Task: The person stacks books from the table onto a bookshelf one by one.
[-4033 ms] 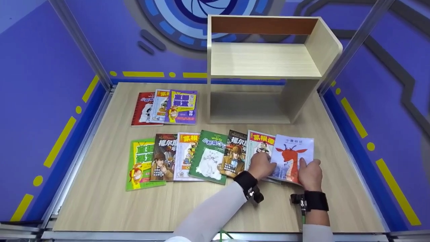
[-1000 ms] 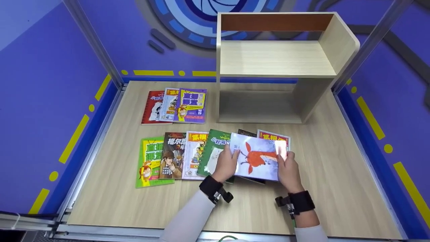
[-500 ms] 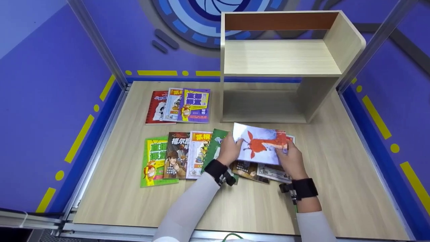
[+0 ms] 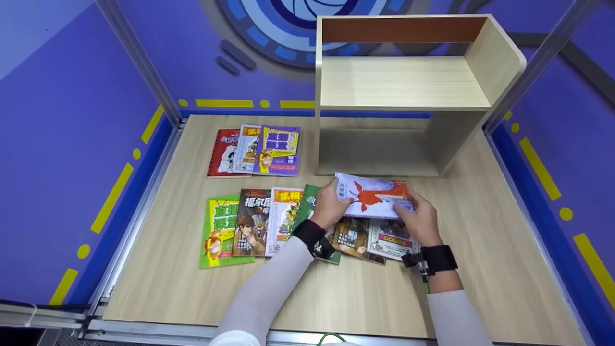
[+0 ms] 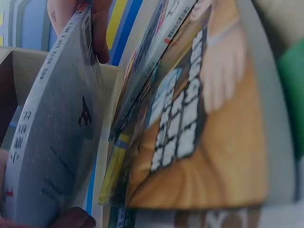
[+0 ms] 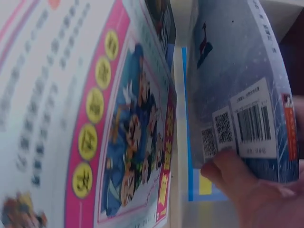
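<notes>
Both hands hold a thin picture book [image 4: 370, 198] with a red deer on its cover, turned sideways so the deer's head points left. My left hand [image 4: 329, 205] grips its left end, thumb on the front cover. At the other end my right hand [image 4: 422, 219] pinches it, thumb in front and fingers behind. In the right wrist view, those fingers [image 6: 230, 173] press the back cover near the barcode [image 6: 254, 121]. The book's spine [image 5: 35, 90] shows in the left wrist view. It hangs tilted over the upper part of a row of books, before the shelf.
A wooden two-tier bookshelf [image 4: 403, 106] stands at the back right. Under the hands lie overlapping books: green [image 4: 226, 235], brown [image 4: 251, 226], white [image 4: 283, 216], dark green [image 4: 307, 204] and others. Red [image 4: 222, 156], white and purple [image 4: 283, 163] books overlap at back left on the table [image 4: 158, 288].
The deer book was lifted from the row's right end, turned a quarter turn and carried left. Over the last second both hands moved it toward the shelf, and it leans more upright.
</notes>
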The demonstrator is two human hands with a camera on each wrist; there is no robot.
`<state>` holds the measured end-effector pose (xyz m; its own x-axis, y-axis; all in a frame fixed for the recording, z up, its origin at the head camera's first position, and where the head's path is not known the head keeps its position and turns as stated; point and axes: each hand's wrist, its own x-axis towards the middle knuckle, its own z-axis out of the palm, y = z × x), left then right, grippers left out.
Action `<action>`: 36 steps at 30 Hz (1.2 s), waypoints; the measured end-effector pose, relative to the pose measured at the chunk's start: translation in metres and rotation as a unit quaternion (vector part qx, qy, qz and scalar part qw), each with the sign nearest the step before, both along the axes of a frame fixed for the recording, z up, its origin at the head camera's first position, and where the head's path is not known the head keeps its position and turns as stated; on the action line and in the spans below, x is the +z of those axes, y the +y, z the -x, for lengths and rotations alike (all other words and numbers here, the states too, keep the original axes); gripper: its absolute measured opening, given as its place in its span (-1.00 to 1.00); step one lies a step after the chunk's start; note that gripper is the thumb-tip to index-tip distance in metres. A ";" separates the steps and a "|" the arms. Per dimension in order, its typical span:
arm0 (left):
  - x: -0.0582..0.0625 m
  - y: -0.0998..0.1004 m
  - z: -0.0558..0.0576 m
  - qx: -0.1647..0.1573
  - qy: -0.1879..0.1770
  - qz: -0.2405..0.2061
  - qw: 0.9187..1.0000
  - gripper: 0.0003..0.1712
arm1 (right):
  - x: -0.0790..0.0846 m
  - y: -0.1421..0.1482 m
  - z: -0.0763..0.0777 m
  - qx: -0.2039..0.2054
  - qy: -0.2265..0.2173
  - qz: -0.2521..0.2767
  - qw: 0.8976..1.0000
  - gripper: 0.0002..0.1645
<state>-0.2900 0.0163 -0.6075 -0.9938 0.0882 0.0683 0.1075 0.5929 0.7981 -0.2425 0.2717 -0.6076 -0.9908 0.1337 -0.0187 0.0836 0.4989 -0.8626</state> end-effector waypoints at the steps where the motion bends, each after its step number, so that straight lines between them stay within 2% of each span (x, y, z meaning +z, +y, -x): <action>1: 0.000 -0.001 0.002 -0.008 -0.001 0.001 1.000 -0.06 | -0.001 0.002 0.002 0.010 -0.005 -0.002 1.000 -0.14; 7: 0.001 -0.008 0.015 -0.070 -0.022 -0.005 0.997 0.08 | -0.002 0.015 0.013 0.074 -0.026 -0.019 0.997 0.08; 13: 0.004 -0.013 0.038 -0.131 -0.033 0.016 0.991 0.40 | -0.007 0.025 0.034 0.094 -0.002 -0.035 0.995 0.02; 18: 0.005 -0.013 0.064 -0.149 -0.031 0.060 0.987 0.44 | -0.017 0.028 0.061 0.105 0.039 -0.045 0.993 -0.03; 23: -0.007 -0.009 0.084 -0.145 -0.028 0.076 0.986 0.37 | -0.023 0.029 0.086 0.115 0.049 -0.045 0.991 -0.03; 29: -0.021 -0.003 0.093 -0.141 -0.044 0.091 0.985 0.26 | -0.022 0.033 0.107 0.133 0.014 -0.064 0.989 -0.02; 32: -0.021 0.004 0.099 -0.154 -0.024 0.120 0.980 0.09 | -0.020 0.040 0.113 0.132 0.007 -0.083 0.988 -0.04; 36: -0.018 0.012 0.108 -0.176 0.004 0.167 0.970 -0.20 | -0.018 0.046 0.119 0.134 0.009 -0.122 0.983 -0.01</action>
